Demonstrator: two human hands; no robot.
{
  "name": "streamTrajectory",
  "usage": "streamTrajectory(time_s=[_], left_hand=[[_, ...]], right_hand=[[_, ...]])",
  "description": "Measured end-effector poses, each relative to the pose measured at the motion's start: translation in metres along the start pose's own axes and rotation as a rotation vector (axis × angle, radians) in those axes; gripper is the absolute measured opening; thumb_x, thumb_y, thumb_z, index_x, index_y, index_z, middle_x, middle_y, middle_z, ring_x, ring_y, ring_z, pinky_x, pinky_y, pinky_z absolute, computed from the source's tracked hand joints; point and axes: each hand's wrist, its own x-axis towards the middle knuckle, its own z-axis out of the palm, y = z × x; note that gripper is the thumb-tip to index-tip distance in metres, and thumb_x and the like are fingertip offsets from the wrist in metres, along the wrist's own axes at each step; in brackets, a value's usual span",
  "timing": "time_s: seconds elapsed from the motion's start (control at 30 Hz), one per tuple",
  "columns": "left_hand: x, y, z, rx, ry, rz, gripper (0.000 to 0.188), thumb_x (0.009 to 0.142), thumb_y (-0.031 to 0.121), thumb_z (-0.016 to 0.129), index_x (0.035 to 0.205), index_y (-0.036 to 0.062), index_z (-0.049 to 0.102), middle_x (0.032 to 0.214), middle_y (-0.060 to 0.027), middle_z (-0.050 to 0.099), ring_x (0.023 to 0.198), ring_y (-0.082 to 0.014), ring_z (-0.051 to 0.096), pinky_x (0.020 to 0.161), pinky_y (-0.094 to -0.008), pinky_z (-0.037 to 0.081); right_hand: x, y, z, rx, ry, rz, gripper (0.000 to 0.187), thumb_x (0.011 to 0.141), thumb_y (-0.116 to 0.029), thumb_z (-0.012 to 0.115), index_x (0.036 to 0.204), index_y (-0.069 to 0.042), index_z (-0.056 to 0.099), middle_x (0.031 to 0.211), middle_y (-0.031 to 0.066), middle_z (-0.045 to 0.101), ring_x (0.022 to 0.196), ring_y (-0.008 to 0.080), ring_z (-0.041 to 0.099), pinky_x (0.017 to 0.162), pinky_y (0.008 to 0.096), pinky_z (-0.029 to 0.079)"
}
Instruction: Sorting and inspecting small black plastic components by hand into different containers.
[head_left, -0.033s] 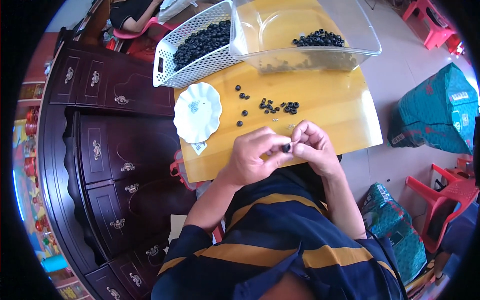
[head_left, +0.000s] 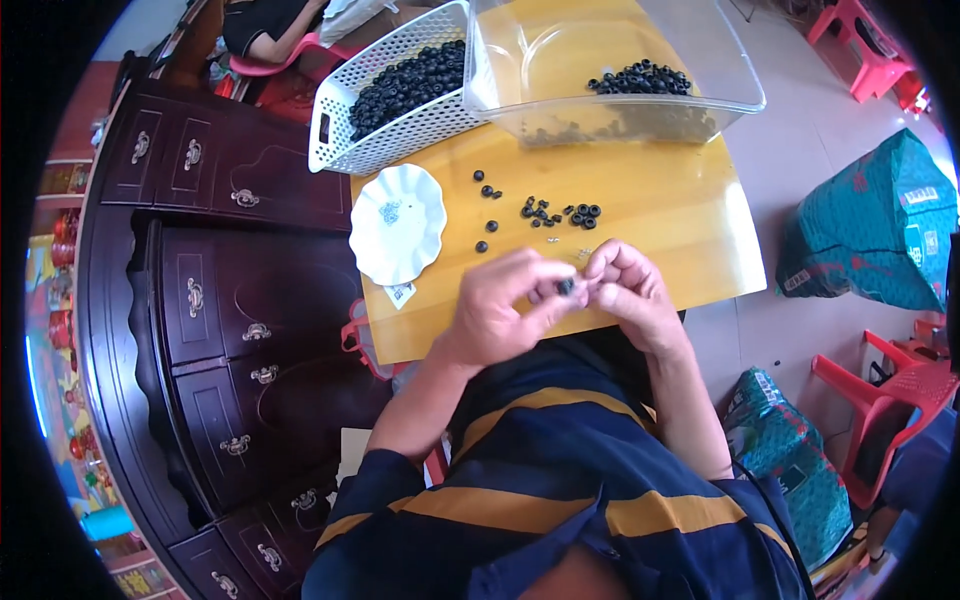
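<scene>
Over the near edge of the table, my left hand (head_left: 502,308) pinches a small black round part (head_left: 566,286) between thumb and fingers. Close against it, my right hand (head_left: 632,298) has thumb and forefinger pressed together; whatever they may grip is too small to make out. Beyond my hands lie several loose black pieces (head_left: 541,212) and a cluster of black rings (head_left: 584,215). Tiny pale bits (head_left: 553,240) rest nearer to me. Single black round parts (head_left: 491,227) lie further left. A white scalloped plate (head_left: 375,235) holds small clear bits.
A white perforated basket (head_left: 322,158) full of black parts and a clear plastic bin (head_left: 740,103) with more stand at the table's far side. Dark wooden drawers (head_left: 240,290) flank the left. Teal bags (head_left: 850,230) and red chairs (head_left: 905,375) are on the right. Another person's arm (head_left: 285,42) shows at far left.
My left hand's fingers have shifted slightly around the black part, which is now blurred and a little further left. My right hand stays almost in place.
</scene>
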Motion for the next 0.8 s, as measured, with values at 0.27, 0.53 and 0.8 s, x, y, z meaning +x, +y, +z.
streamTrajectory(time_s=[0.27,0.53,0.8], left_hand=[[0.061,-0.068,-0.109,0.411,0.436,-0.166,0.023,0.084,0.003,0.067,0.106,0.0032,0.073,0.071,-0.0003,0.064,0.062,-0.0041,0.056,0.058,-0.0226,0.047],[0.104,-0.104,-0.16,0.541,0.406,-0.194,0.032,0.087,0.009,0.069,0.118,-0.0001,0.068,0.087,-0.0066,0.072,0.075,-0.0112,0.067,0.07,-0.0263,0.053],[0.004,-0.075,-0.054,0.442,0.084,-0.367,0.02,0.081,0.007,0.075,0.101,0.003,0.073,0.085,-0.005,0.071,0.072,-0.0142,0.065,0.067,-0.0282,0.052]], right_hand=[[0.005,-0.002,-0.013,-0.004,0.147,-0.034,0.021,0.096,-0.022,0.066,0.108,-0.007,0.059,0.1,0.0088,0.07,0.09,0.0147,0.066,0.085,0.0291,0.052],[0.004,0.001,-0.013,0.02,0.139,-0.009,0.02,0.095,-0.021,0.067,0.107,-0.008,0.059,0.097,0.0071,0.07,0.091,0.014,0.065,0.085,0.0295,0.051],[0.005,-0.002,-0.008,-0.026,0.109,0.037,0.018,0.096,-0.02,0.067,0.106,-0.007,0.059,0.095,0.0051,0.069,0.089,0.0127,0.065,0.083,0.0269,0.05]])
